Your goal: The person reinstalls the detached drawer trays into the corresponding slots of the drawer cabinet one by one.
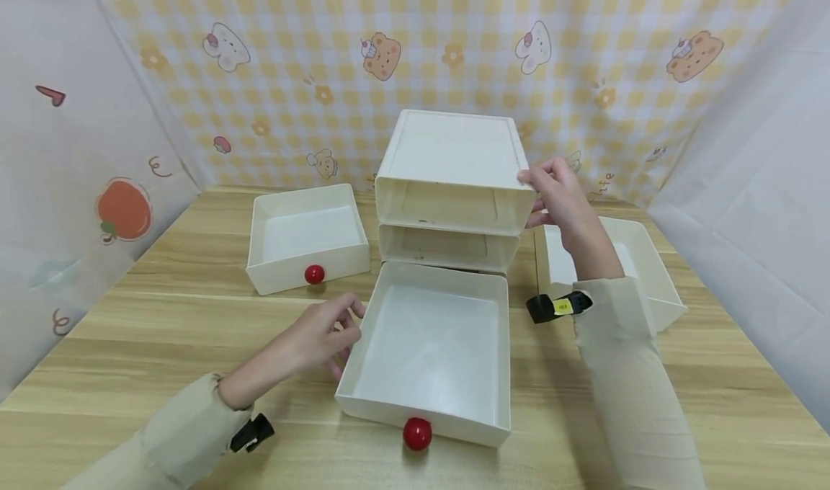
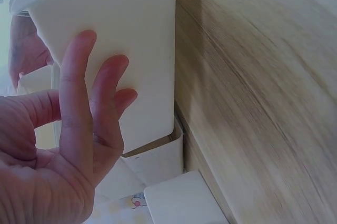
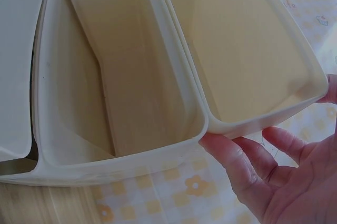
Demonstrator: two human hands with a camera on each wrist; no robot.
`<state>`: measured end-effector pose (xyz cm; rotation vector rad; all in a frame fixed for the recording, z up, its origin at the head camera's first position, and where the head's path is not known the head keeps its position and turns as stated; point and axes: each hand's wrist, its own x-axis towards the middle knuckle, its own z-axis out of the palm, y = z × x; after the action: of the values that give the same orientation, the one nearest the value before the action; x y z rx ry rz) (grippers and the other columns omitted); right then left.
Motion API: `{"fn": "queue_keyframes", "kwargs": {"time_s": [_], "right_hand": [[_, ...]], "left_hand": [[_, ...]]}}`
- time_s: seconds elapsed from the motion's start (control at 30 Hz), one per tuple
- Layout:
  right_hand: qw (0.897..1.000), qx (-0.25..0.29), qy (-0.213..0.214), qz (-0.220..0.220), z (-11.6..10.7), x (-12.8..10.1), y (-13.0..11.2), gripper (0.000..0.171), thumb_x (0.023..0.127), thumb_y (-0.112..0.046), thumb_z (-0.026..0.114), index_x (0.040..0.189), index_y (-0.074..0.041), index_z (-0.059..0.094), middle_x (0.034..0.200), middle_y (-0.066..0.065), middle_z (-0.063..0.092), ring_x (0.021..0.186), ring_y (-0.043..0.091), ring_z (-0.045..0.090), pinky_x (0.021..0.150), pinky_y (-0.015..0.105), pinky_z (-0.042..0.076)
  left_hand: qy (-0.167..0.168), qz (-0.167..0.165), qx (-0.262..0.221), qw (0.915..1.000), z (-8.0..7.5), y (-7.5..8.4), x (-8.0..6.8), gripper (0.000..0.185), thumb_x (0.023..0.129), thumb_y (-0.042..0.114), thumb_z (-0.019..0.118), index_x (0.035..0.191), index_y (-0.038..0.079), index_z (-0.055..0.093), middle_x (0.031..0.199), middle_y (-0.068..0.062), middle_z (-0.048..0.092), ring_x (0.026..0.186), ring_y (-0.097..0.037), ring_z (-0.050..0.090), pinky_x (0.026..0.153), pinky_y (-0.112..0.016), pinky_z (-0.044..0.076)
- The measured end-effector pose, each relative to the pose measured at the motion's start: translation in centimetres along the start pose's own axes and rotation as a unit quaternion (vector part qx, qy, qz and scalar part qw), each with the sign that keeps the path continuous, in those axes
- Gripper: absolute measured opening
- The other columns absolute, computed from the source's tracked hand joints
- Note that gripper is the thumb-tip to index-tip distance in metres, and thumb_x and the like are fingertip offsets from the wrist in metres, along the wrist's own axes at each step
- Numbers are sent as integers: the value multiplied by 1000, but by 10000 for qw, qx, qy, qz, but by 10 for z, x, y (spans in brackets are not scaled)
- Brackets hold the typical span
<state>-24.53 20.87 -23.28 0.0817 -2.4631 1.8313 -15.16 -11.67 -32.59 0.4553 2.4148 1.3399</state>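
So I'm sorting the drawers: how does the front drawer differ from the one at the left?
The front drawer sits partly in the cabinet's bottom slot; the left drawer stands apart on the table. The left hand touches the front drawer's side; nothing touches the left drawer. The front one looks larger, being nearer. Both are white, empty, with a red knob.

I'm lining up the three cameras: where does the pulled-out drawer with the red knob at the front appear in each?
Head: the front drawer, centre foreground, left hand at its side.
Left wrist: white wall under the fingers.
Right wrist: a white edge at far left may be it; cannot tell.
Shared landmark: stacked cabinet shells.
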Motion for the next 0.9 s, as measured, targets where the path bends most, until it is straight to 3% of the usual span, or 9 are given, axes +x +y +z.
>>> {"fn": "queue_keyframes", "kwargs": {"time_s": [0.63, 0.9], "right_hand": [[10000, 48, -18, 41, 0, 0, 1, 18, 92, -33, 49, 92, -18, 38, 97, 1, 44, 61, 8, 56, 51, 24, 54], [10000, 6, -17, 60, 0, 1, 1, 17, 92, -33, 48, 92, -18, 38, 95, 0, 37, 63, 7, 54, 52, 24, 54]], "left_hand": [[159, -190, -21, 9997, 5, -2, 14, 24, 86, -2, 46, 110, -4, 45, 82, -14, 57, 58, -17, 62, 47, -34, 55], [79, -248, -256, 9993, 3, -5, 20, 26, 88, -1, 44, 113, -4, 45, 84, -17, 56, 59, -19, 64, 49, -37, 56]]}}
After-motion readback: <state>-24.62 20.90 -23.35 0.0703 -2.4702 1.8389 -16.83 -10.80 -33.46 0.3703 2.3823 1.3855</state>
